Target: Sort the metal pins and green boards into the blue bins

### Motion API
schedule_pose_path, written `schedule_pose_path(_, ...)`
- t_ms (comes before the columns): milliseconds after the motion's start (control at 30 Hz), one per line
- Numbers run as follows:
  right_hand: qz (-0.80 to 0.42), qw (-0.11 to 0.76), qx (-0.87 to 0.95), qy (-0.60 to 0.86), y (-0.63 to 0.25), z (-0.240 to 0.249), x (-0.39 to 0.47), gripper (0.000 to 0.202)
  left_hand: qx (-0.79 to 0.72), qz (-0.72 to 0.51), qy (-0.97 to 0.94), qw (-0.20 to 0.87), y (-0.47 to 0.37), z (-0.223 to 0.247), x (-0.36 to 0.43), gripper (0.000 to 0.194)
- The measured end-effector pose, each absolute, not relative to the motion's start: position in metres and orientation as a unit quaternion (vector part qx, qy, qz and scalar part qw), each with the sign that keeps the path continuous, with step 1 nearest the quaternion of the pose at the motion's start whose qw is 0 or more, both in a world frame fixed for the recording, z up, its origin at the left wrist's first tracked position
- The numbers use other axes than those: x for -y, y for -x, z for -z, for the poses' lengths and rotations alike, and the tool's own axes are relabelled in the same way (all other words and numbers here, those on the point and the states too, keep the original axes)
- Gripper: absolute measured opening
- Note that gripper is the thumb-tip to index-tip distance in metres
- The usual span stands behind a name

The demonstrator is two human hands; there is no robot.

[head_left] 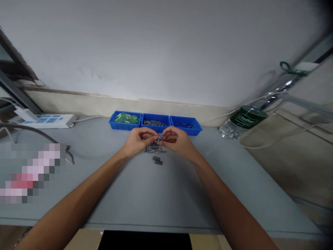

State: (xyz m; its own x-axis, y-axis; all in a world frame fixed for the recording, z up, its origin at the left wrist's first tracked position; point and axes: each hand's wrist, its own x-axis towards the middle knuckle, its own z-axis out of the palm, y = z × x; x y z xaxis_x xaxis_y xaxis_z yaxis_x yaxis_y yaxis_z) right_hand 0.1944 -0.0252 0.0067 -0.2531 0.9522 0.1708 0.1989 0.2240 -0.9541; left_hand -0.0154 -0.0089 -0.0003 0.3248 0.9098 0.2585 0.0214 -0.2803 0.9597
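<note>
My left hand (140, 139) and my right hand (175, 139) meet over a pile of small metal pins (154, 148) on the grey table. Both are closed in a pinch, fingertips almost touching. Between them shows a small greyish piece, too tiny to name. Just below the pile lie a couple of small dark grey parts (157, 160). Behind the hands stand three joined blue bins: the left bin (112, 125) holds green and whitish pieces, the middle bin (155, 127) holds grey parts, and the right bin (195, 131) has a few thin dark pieces.
A water bottle (243, 121) with a green label leans at the right by the wall. On the left sit a white power strip (56, 121) and a dark cable (33, 129). A pixelated item (33, 173) lies on the grey table (156, 201).
</note>
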Motion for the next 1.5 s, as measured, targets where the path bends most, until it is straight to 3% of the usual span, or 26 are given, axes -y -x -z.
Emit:
schedule_pose_path(267,-0.441,0.219,0.776,0.395,-0.192,-0.012,0.035,0.022,-0.361,-0.549,-0.620,0.430,0.018,0.008,-0.002,0.026)
schedule_pose_path(467,-0.383,0.190,0.804,0.413,-0.189,-0.009,0.037,0.020,-0.323,-0.559,-0.620,0.446,0.018,0.010,-0.004,0.042)
schedule_pose_path(800,-0.350,0.171,0.808,0.441,-0.194,-0.006,0.033,0.034,-0.342,-0.548,-0.634,0.424,0.017,0.008,0.000,0.022)
schedule_pose_path(933,-0.375,0.206,0.793,0.434,-0.195,-0.008,0.033,0.025,-0.353,-0.549,-0.628,0.423,0.016,0.007,-0.001,0.020)
schedule_pose_path(1100,-0.404,0.319,0.745,0.425,-0.194,-0.014,0.033,0.016,-0.364,-0.529,-0.631,0.435,0.016,0.005,0.001,0.017)
schedule_pose_path(1333,-0.474,0.434,0.640,0.422,-0.195,-0.015,0.028,0.027,-0.349,-0.497,-0.656,0.448,0.016,-0.002,0.009,0.018)
schedule_pose_path(1500,-0.492,0.449,0.615,0.421,-0.196,-0.014,0.026,0.032,-0.344,-0.476,-0.669,0.456,0.014,-0.001,0.011,0.022)
